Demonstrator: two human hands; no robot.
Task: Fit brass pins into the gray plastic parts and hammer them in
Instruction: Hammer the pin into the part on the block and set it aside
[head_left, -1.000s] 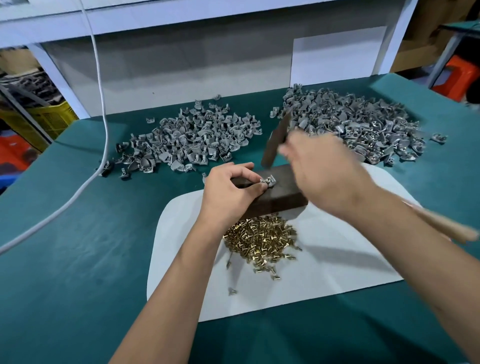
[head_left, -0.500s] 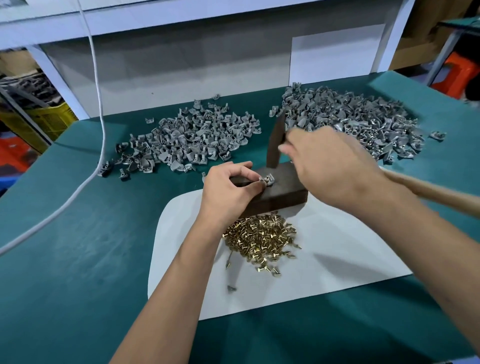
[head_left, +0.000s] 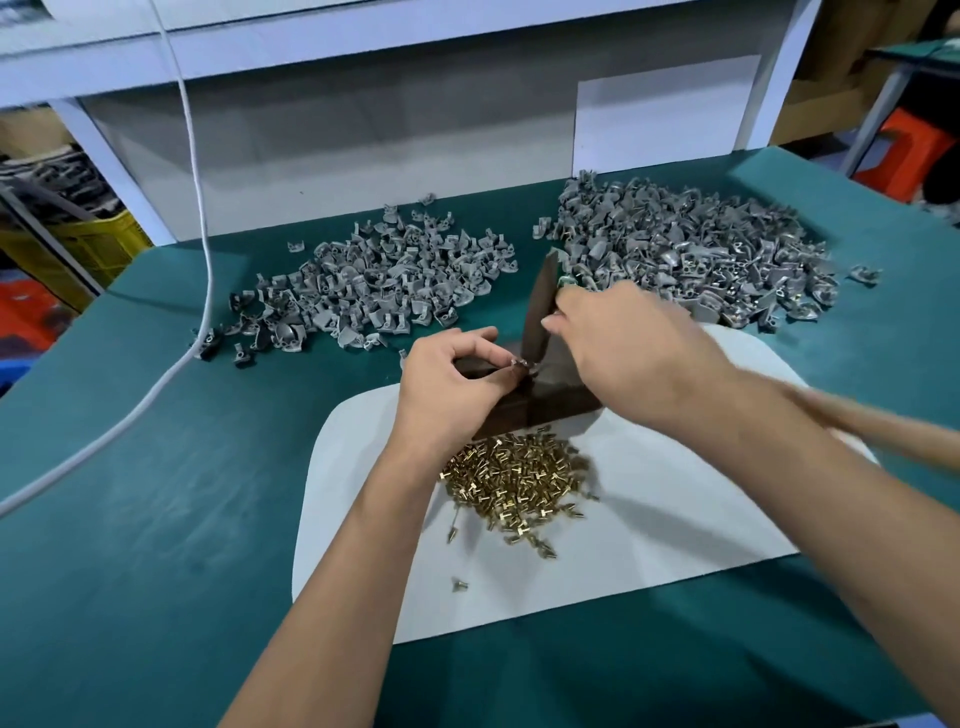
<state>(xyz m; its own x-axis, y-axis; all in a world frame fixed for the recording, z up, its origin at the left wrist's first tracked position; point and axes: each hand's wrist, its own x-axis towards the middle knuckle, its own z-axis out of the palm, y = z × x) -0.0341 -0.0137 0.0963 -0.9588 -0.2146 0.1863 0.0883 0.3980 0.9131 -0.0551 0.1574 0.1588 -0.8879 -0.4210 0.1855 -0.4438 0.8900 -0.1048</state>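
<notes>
My left hand (head_left: 448, 388) pinches a small gray plastic part (head_left: 521, 365) on top of a dark wooden block (head_left: 540, 410). My right hand (head_left: 628, 347) grips a hammer just behind its dark head (head_left: 540, 312), whose lower end meets the part. The wooden handle (head_left: 893, 435) runs out to the right under my forearm. A heap of brass pins (head_left: 511, 480) lies on the white sheet (head_left: 675, 499) in front of the block.
Two piles of gray parts lie on the green table: one at the back centre (head_left: 374, 291), a larger one at the back right (head_left: 696, 254). A white cable (head_left: 202, 249) crosses the left side. A single pin (head_left: 459, 584) lies loose on the sheet.
The hammer head has swung down from above the block onto the part. My left hand has kept its hold on the part.
</notes>
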